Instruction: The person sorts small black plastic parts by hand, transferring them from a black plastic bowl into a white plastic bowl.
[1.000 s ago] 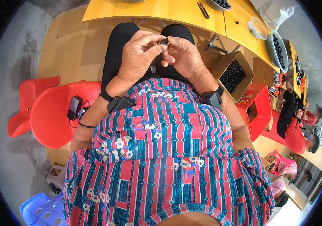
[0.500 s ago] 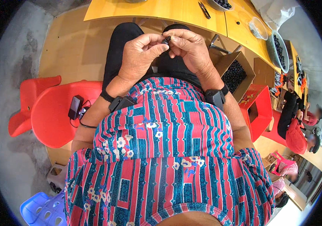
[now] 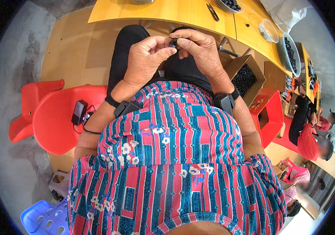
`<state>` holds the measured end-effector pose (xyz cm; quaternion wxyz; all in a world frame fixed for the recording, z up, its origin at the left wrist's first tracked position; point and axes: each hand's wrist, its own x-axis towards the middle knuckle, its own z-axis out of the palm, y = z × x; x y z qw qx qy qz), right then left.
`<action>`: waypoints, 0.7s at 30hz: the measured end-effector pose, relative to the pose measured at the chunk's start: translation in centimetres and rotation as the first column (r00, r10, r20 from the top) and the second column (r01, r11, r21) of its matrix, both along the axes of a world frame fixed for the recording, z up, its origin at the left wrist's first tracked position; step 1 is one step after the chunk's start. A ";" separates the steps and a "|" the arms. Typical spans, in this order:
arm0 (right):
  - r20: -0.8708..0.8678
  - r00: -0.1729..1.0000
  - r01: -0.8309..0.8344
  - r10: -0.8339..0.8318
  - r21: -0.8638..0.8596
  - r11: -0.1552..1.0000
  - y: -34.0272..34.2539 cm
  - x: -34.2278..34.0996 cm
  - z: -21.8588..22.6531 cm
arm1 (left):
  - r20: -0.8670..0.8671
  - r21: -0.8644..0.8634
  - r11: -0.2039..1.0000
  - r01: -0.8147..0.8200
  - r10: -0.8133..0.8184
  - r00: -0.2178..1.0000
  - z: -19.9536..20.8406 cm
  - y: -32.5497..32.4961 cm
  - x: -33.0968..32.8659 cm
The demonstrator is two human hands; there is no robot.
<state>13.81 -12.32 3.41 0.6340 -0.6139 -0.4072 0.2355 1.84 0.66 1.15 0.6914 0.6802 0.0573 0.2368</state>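
Above my lap, both hands meet at one small black piece (image 3: 173, 43), rounded and mostly covered by fingertips, so its exact kind cannot be told. My left hand (image 3: 145, 58) pinches it from the left between thumb and fingers. From the other side, my right hand (image 3: 199, 50) is closed on the same piece with thumb and forefinger. To the right of my legs, an open cardboard box (image 3: 258, 83) holds many small black pieces (image 3: 244, 80).
A yellow table (image 3: 155, 11) runs ahead, bearing black thread snips (image 3: 213, 12), a bowl of black pieces (image 3: 231, 4), a clear container (image 3: 268, 31) and a pale green basin (image 3: 298, 62). A red chair (image 3: 53, 117) stands left, a red box (image 3: 271, 117) right. Co-workers (image 3: 308, 143) sit far right.
My fingers have shifted slightly around the black piece, with the right fingers curling in a little. Both hands remain in nearly the same place.
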 end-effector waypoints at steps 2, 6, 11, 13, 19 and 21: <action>0.006 1.000 0.008 -0.008 -0.001 1.000 0.0 0.0 -0.1 | -0.012 0.012 1.000 -0.008 0.009 1.000 0.1 0.0 0.0; 0.085 0.996 0.014 -0.015 0.020 1.000 0.0 0.1 0.1 | -0.011 0.000 1.000 -0.022 0.022 1.000 0.4 -0.2 -0.1; 0.258 0.965 0.041 -0.049 0.038 0.998 0.1 0.3 0.0 | 0.000 0.015 1.000 -0.019 0.019 1.000 0.4 -0.2 -0.1; 0.280 0.958 0.050 -0.058 0.038 0.998 0.1 0.3 0.0 | -0.010 0.008 1.000 -0.006 0.006 1.000 0.2 -0.1 0.0; 0.288 0.953 0.095 -0.097 0.021 0.995 0.1 0.0 0.3 | -0.006 0.001 1.000 -0.024 0.024 1.000 0.0 -0.1 0.0; 0.267 0.958 0.107 -0.105 0.009 0.994 0.1 0.0 0.4 | 0.002 -0.002 1.000 -0.031 0.031 1.000 -0.1 -0.2 0.1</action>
